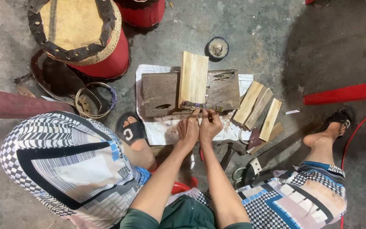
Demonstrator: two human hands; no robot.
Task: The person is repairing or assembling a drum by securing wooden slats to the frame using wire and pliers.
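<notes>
My left hand (188, 128) and my right hand (210, 124) are close together in front of me, both pinching a thin dark strip (200, 106) that lies across the near end of a pale wooden plank (193, 79). The plank lies lengthwise over a dark worn wooden block (159, 93), which rests on a white cloth (166, 129) on the concrete floor. The strip runs left to right along the block's near edge. Both hands have their fingers closed on the strip.
Several pale wood slats (259, 109) lie to the right of the block. A red drum with a pale skin (81, 36) stands at upper left, a wire ring (95, 99) below it. A small round tin (218, 47), a hammer (231, 148), shears (250, 167) and a red bar (346, 92) lie around.
</notes>
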